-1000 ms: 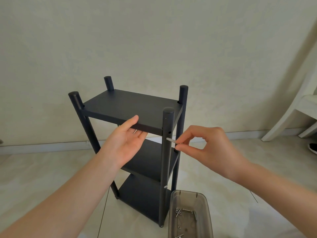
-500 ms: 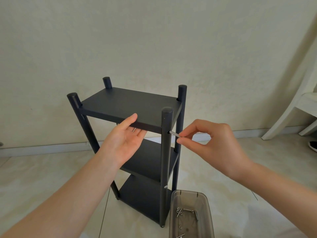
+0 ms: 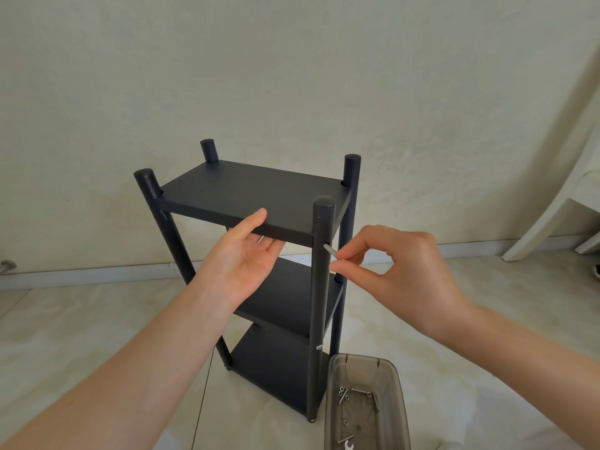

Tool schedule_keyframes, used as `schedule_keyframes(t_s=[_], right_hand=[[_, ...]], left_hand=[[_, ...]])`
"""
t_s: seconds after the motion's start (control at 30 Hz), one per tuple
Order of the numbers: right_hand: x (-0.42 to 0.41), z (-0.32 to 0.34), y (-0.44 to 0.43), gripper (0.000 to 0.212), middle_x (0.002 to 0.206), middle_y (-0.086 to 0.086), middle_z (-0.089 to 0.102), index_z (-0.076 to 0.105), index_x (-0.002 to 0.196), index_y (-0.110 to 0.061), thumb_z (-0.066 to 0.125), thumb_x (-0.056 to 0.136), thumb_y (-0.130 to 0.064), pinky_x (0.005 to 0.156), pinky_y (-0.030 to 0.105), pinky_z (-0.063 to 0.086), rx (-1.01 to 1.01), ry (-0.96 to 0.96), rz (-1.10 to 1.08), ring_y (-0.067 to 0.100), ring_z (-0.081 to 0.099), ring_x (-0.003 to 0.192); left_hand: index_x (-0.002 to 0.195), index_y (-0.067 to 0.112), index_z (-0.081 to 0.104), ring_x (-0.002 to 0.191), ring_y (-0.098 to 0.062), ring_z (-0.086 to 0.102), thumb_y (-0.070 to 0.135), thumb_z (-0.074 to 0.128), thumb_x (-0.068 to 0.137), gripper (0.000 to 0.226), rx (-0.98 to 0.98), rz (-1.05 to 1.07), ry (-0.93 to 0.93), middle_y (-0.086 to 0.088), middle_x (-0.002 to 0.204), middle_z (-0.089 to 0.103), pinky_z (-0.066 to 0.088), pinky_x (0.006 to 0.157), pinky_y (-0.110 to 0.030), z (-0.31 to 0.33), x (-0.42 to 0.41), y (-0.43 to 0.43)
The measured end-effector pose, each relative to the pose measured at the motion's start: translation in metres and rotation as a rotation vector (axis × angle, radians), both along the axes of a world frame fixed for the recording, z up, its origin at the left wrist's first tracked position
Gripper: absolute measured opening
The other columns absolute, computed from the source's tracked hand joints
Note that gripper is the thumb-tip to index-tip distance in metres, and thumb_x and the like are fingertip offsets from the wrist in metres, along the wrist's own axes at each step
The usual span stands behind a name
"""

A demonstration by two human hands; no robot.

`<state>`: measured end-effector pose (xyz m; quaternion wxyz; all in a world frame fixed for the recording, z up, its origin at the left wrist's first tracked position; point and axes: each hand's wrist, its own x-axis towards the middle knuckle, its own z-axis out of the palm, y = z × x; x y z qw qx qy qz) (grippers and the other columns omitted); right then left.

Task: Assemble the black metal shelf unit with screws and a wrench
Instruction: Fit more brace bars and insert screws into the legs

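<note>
The black metal shelf unit (image 3: pixel 253 193) stands upright on the floor with three shelves and four round posts. My left hand (image 3: pixel 242 258) holds the front edge of the top shelf, thumb on top and fingers underneath. My right hand (image 3: pixel 386 271) pinches a silver screw (image 3: pixel 331 250) whose tip sits in a hole in the near right post (image 3: pixel 319 287), just below the top shelf. Another screw head (image 3: pixel 318 347) shows lower on the same post. A small wrench (image 3: pixel 348 445) lies in the tray.
A translucent grey plastic tray (image 3: pixel 399 384) with several loose screws and nuts sits on the tiled floor at the shelf's near right foot. A white plastic chair (image 3: pixel 558 196) stands at the far right. A plain wall is close behind the shelf.
My right hand has moved the screw left and up until its tip entered the hole in the near right post. My left hand has kept its hold on the top shelf.
</note>
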<state>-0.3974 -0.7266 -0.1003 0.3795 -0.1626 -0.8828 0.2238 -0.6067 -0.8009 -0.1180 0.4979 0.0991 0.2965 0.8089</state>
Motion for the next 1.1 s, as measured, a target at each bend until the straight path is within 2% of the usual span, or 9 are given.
schedule_keyframes(t_s=[0.3, 0.43, 0.6, 0.77, 1.1], right_hand=[[-0.001, 0.002, 0.0, 0.016, 0.071, -0.021, 0.064, 0.066, 0.078, -0.032, 0.079, 0.08, -0.023, 0.069, -0.002, 0.038, -0.04, -0.002, -0.027, -0.005, 0.062, 0.078], [-0.006, 0.0, 0.0, 0.012, 0.07, -0.022, 0.061, 0.069, 0.08, -0.028, 0.079, 0.08, -0.023, 0.067, -0.002, 0.038, -0.042, -0.021, -0.042, -0.008, 0.06, 0.078], [-0.011, -0.001, 0.0, 0.01, 0.071, -0.023, 0.061, 0.07, 0.081, -0.026, 0.079, 0.081, -0.023, 0.074, -0.001, 0.04, -0.042, -0.013, -0.062, -0.002, 0.061, 0.084], [-0.015, -0.003, -0.002, 0.007, 0.069, -0.024, 0.059, 0.073, 0.082, -0.021, 0.079, 0.08, -0.02, 0.066, -0.001, 0.038, -0.04, 0.0, -0.068, -0.012, 0.058, 0.072], [-0.016, -0.004, 0.0, 0.006, 0.07, -0.023, 0.059, 0.072, 0.085, -0.018, 0.078, 0.082, -0.018, 0.065, -0.002, 0.038, -0.041, -0.01, -0.084, -0.016, 0.057, 0.07]], left_hand=[[0.126, 0.007, 0.059, 0.102, -0.032, 0.071, 0.003, 0.072, 0.071, 0.056, 0.007, 0.006, -0.014, -0.016, 0.114, 0.072, 0.062, 0.076, -0.041, 0.001, 0.0, -0.001], [0.126, 0.008, 0.059, 0.101, -0.032, 0.072, 0.003, 0.073, 0.07, 0.058, 0.002, 0.02, -0.017, -0.016, 0.114, 0.072, 0.062, 0.074, -0.04, 0.001, 0.0, 0.0], [0.125, 0.007, 0.06, 0.1, -0.032, 0.072, 0.003, 0.073, 0.069, 0.057, 0.002, 0.02, -0.014, -0.016, 0.113, 0.073, 0.062, 0.072, -0.04, 0.0, 0.0, 0.0], [0.127, 0.008, 0.059, 0.102, -0.031, 0.071, 0.003, 0.073, 0.069, 0.06, 0.001, 0.027, -0.008, -0.016, 0.115, 0.072, 0.062, 0.076, -0.04, 0.001, 0.001, 0.0], [0.13, 0.008, 0.058, 0.1, -0.032, 0.072, 0.004, 0.073, 0.069, 0.063, -0.011, 0.024, -0.014, -0.016, 0.114, 0.072, 0.062, 0.076, -0.04, 0.001, 0.001, 0.0]])
